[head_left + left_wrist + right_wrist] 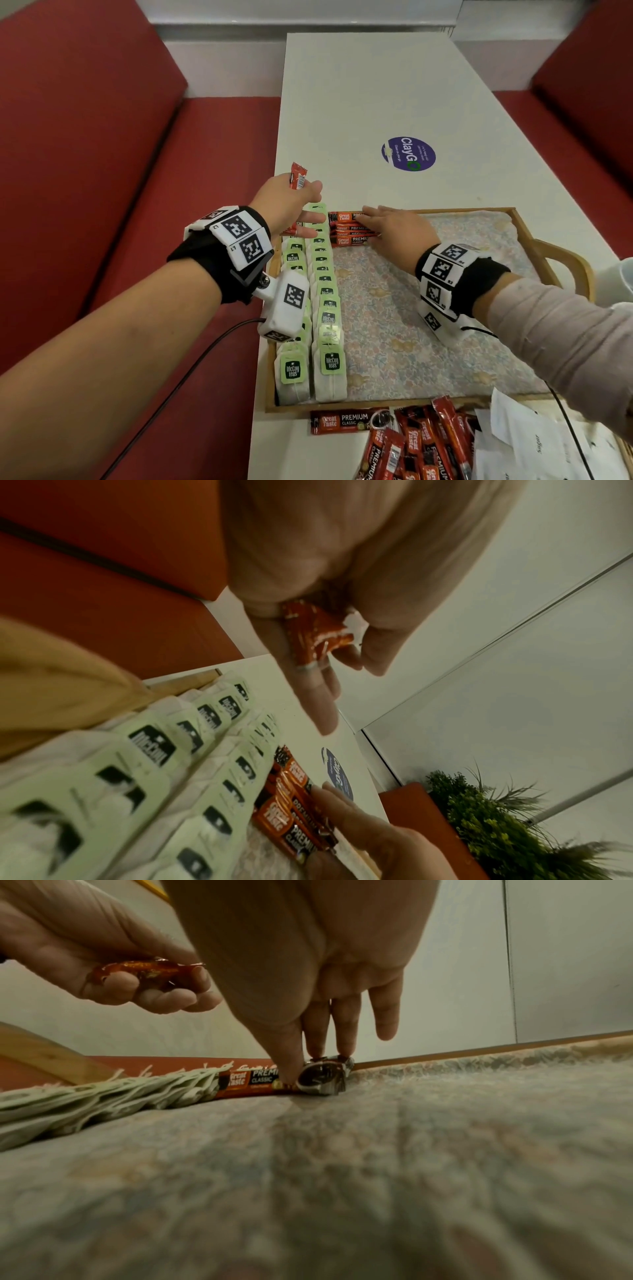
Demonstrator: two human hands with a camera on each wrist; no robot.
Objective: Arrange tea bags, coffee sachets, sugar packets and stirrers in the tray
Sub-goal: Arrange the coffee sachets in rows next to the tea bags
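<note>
A wooden tray (520, 221) with a floral liner sits on the white table (376, 85). Two rows of green-tagged tea bags (325, 301) fill its left side. Red coffee sachets (346, 228) lie stacked at the far edge beside them. My right hand (387, 226) lies on that stack, straight fingers (346, 1026) pressing its right end down. My left hand (294, 205) hovers over the tray's far left corner and grips a bunch of coffee sachets (297, 176), seen in the left wrist view as crumpled red foil (308, 631) between thumb and fingers.
Loose coffee sachets (421, 442) and white paper packets (534, 442) lie on the table in front of the tray. A purple round sticker (408, 153) is on the table beyond it. Red bench seats (102, 171) flank the table. A green plant (496, 823) shows in the left wrist view.
</note>
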